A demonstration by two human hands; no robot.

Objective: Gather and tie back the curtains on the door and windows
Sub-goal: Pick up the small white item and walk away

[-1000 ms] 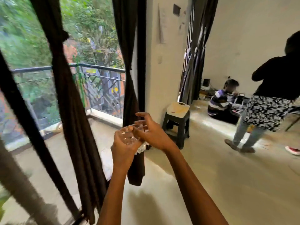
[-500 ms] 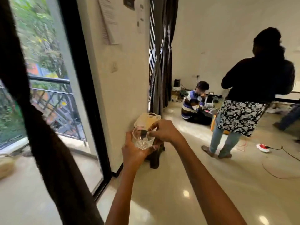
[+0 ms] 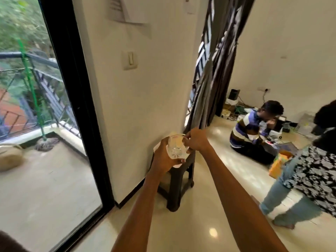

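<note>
Now the left grip [image 3: 162, 157] curls round a clear glass [image 3: 176, 149] from below, and the right grip [image 3: 196, 140] pinches its rim. Both are over a dark stool [image 3: 179, 180]. Behind them, the dark curtain [image 3: 216, 70] hangs bunched up beside the window bars [image 3: 201, 51].

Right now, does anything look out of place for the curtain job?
Yes: both hands are on a clear glass, not a curtain. The left hand grips it, the right hand pinches its rim, above the dark stool. The dark curtain beyond hangs untouched.
</note>
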